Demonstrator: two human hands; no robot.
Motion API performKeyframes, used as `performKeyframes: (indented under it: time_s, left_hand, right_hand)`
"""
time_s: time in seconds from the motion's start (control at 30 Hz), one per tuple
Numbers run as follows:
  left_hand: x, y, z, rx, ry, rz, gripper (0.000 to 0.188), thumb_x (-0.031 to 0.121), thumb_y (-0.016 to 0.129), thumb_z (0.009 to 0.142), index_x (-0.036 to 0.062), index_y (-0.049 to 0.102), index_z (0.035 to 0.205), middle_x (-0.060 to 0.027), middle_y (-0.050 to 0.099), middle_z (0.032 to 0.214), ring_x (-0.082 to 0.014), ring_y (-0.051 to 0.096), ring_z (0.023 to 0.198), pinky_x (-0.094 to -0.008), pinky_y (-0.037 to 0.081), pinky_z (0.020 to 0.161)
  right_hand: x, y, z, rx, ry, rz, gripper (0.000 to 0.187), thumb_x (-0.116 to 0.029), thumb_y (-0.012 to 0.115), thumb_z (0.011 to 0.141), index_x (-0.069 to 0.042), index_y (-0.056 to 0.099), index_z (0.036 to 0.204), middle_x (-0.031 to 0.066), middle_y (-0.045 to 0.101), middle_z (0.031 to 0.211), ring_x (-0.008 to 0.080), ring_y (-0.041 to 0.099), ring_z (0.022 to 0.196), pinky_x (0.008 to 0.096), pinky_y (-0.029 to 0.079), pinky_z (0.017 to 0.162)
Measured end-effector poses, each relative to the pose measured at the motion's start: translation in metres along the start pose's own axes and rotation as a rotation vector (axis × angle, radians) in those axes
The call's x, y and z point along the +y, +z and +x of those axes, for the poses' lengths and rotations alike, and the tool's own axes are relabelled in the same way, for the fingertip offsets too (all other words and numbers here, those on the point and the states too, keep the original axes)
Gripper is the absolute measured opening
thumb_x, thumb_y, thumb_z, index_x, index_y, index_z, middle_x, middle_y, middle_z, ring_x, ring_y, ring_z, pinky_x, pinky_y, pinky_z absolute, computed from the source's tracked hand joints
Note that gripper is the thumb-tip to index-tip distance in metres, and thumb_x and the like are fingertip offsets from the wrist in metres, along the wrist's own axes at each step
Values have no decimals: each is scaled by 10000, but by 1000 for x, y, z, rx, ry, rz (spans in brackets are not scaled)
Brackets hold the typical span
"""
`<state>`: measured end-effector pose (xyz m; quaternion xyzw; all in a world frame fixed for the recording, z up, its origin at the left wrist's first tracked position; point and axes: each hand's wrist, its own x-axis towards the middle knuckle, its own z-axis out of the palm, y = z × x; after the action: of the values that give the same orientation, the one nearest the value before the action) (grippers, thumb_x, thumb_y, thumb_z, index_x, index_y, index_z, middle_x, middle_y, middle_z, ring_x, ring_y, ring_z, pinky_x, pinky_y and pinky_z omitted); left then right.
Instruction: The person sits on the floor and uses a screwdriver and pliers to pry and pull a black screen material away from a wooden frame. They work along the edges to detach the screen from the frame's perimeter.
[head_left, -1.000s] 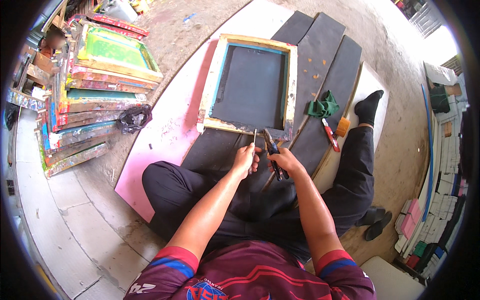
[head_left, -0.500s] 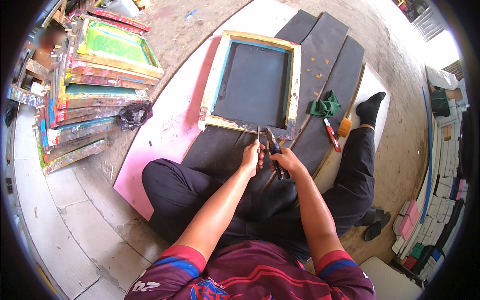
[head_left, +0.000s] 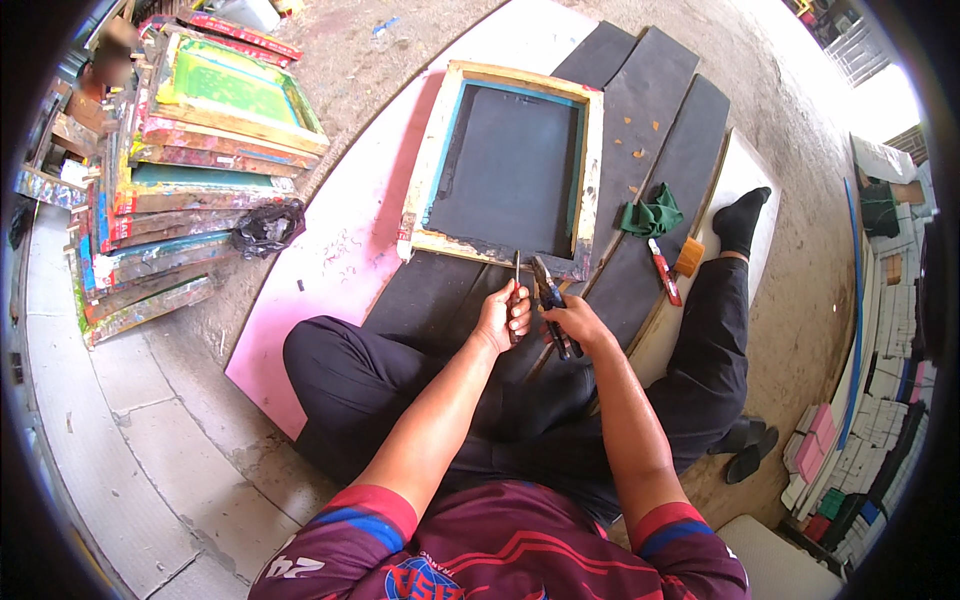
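A wooden screen-printing frame (head_left: 590, 190) with a dark mesh lies in front of me on black boards. Just below its near edge, my left hand (head_left: 502, 318) is closed around a screwdriver (head_left: 517, 270) whose thin shaft points away from me toward the frame. Its handle looks red and is mostly inside my fingers. My right hand (head_left: 580, 325) grips a pair of pliers (head_left: 546, 285) with dark handles, jaws pointing at the frame's near rail. The two tools are side by side, a small gap apart. Whether the tips touch the rail I cannot tell.
Right of the frame lie a green cloth (head_left: 653, 211), a red cutter knife (head_left: 664, 272) and an orange block (head_left: 689, 256). Paint-stained frames (head_left: 190, 215) are stacked at left beside a black plastic bag (head_left: 268, 228). Black sandals (head_left: 752, 455) rest at right.
My left hand has turned slightly, showing more of its curled fingers and the red handle. The right hand and the pliers have barely moved; the frame stays put.
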<state>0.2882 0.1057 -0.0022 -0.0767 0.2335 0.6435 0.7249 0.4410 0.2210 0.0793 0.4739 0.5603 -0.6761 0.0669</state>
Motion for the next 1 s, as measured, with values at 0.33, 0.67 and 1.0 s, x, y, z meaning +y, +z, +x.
performKeyframes:
  time_s: [0.33,0.67,1.0]
  left_hand:
    - [-7,-7,8,-224,-28,-259,353,443,462,1104,178,556,890,55,410,575,-97,375,409,-287,332,399]
    - [-13,18,-9,25,-47,-23,400,508,475,1080,185,584,871,45,433,572,-126,356,395,-304,279,392]
    - [58,41,-56,330,54,819,495,463,401,1119,68,600,896,-5,510,601,-116,427,379,-304,350,353]
  right_hand:
    - [6,-12,-11,-124,6,121,279,-170,681,976,-20,605,1199,129,739,957,215,735,773,363,565,603]
    - [-21,-15,-21,-100,58,-87,360,-287,637,1026,-34,580,1276,123,735,1042,227,755,825,352,568,553]
    - [-52,-9,-15,-92,58,-308,368,-274,657,1010,-8,584,1254,94,680,944,209,734,720,335,527,498]
